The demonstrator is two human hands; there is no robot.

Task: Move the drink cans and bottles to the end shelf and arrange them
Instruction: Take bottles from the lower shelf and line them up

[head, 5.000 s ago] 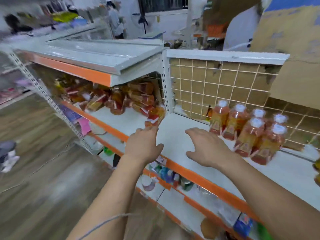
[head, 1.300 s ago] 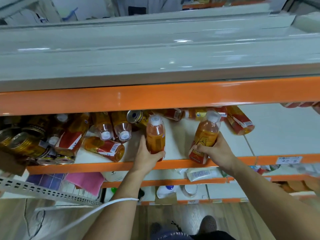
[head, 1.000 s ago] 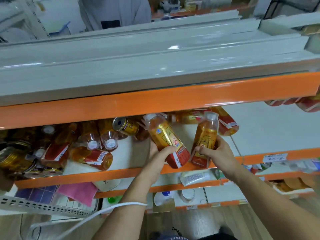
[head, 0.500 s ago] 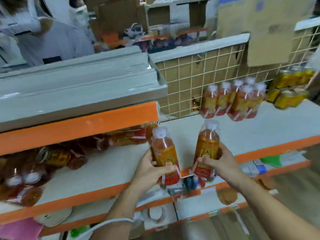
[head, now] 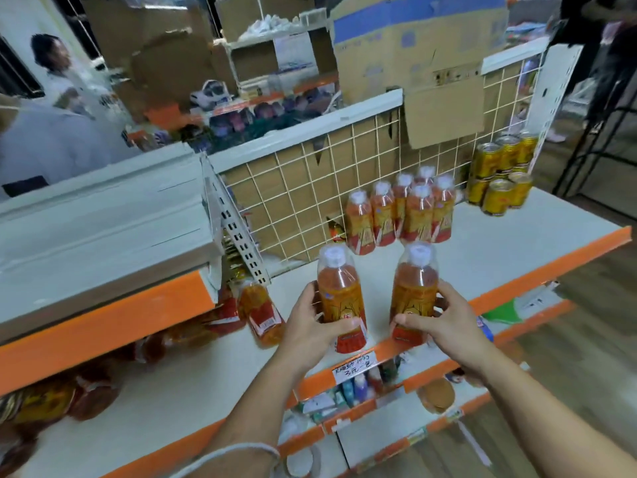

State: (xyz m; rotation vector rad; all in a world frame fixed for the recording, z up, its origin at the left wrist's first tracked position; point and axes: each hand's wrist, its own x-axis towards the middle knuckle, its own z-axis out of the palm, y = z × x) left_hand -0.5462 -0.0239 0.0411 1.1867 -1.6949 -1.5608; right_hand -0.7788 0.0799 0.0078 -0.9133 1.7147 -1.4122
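Note:
My left hand [head: 310, 326] grips an upright orange tea bottle [head: 339, 291] with a white cap. A second, matching bottle [head: 413, 288] stands upright in the grip of my right hand [head: 444, 319]. Both are held over the front edge of the end shelf [head: 482, 257], a white board with an orange lip. Against the wire grid at the back of that shelf stand several of the same bottles [head: 403, 212] in a tight group. Several gold cans [head: 501, 174] are stacked at the far right of it.
To the left, under a grey upper shelf [head: 103, 222], more bottles [head: 258, 308] and cans lie jumbled on their sides. A wire grid panel [head: 310, 181] backed with cardboard closes the end shelf. Lower shelves hold small goods. A person stands at the back left.
Both hands took a bottle each from the jumbled side shelf, stood them upright and carried them right to the end shelf; the view swung right and rose with them.

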